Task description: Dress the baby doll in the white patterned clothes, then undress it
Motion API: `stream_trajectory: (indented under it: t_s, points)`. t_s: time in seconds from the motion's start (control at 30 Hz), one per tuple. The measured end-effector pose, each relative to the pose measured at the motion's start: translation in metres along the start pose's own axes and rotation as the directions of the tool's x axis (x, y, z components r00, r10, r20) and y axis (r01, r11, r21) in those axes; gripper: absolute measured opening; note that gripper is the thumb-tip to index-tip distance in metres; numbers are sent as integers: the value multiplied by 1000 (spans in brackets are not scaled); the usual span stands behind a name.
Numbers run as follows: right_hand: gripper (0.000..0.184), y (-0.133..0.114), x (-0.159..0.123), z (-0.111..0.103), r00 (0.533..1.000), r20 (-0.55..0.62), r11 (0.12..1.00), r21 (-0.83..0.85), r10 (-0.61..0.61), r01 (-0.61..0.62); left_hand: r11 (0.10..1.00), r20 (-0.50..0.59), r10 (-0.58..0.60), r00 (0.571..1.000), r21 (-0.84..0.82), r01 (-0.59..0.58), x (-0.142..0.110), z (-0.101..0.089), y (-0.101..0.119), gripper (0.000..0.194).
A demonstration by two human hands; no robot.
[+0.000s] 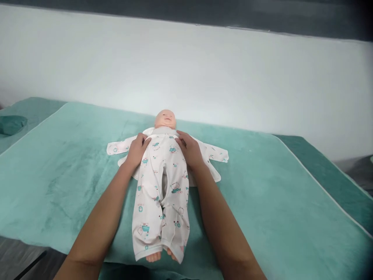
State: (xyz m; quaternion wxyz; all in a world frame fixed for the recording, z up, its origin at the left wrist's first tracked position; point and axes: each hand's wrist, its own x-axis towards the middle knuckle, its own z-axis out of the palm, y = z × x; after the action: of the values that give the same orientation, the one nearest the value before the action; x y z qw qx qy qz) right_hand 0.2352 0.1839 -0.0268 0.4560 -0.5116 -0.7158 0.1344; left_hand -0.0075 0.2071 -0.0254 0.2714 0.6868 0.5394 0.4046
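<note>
A baby doll (pixel 165 118) lies face up, with its head toward the wall and its feet toward me. White printed baby pants (pixel 163 167) cover it from the chest down, and the toes show below the cuffs. Under the doll a white printed baby shirt (pixel 217 153) is spread, both sleeves stretched out sideways. My left hand (pixel 138 149) grips the pants' waistband at the left side, thumb and fingers close together. At the right side of the waistband, my right hand (pixel 190 149) is curled around the edge. The fingertips are partly hidden in the cloth.
A green plush sheet (pixel 262 202) covers the table, with light piping near its sides. Behind it rises a white wall (pixel 186 70) with a dark band on top. Dark floor (pixel 20 252) shows at the lower left.
</note>
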Motion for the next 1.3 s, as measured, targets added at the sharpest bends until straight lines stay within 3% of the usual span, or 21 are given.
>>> stream_trajectory:
  t_s: [0.1,0.27,0.57,0.63,0.7,0.77,0.87,0.97,1.03,1.13,1.3]
  points:
    - [26,5,12,2,994,21,986,-130,111,-107,999,-40,-33,999,23,34,15,5,0,21]
    - [24,17,32,8,975,-53,928,-298,218,-223,987,-78,-151,985,44,155,32,11,0,17]
    - [29,28,46,13,922,-76,904,-182,379,-387,958,-87,-214,973,175,227,32,18,0,9]
    - [26,28,43,15,915,-81,908,-118,395,-403,964,-97,-188,977,173,202,26,20,-2,13]
    - [16,26,37,16,922,-122,927,-24,368,-373,983,-119,-89,989,152,107,16,19,-4,21]
    - [11,24,27,17,949,-167,964,65,267,-260,991,-119,36,992,130,-20,5,18,-8,29]
    - [22,18,9,16,969,-207,987,119,134,-111,987,-91,148,985,77,-141,-7,14,-13,33]
    - [25,14,-9,15,940,-268,975,118,212,-187,989,-118,149,982,4,-150,-17,9,-17,29]
    - [27,12,-18,15,911,-294,956,137,291,-261,995,-141,88,986,-23,-92,-26,6,-18,23]
    - [31,10,-25,15,899,-258,931,194,353,-310,995,-39,-42,998,-88,39,-42,0,-20,19]
    - [29,9,-20,14,857,-180,853,317,483,-414,932,180,-126,976,-315,178,-60,-10,-23,39]
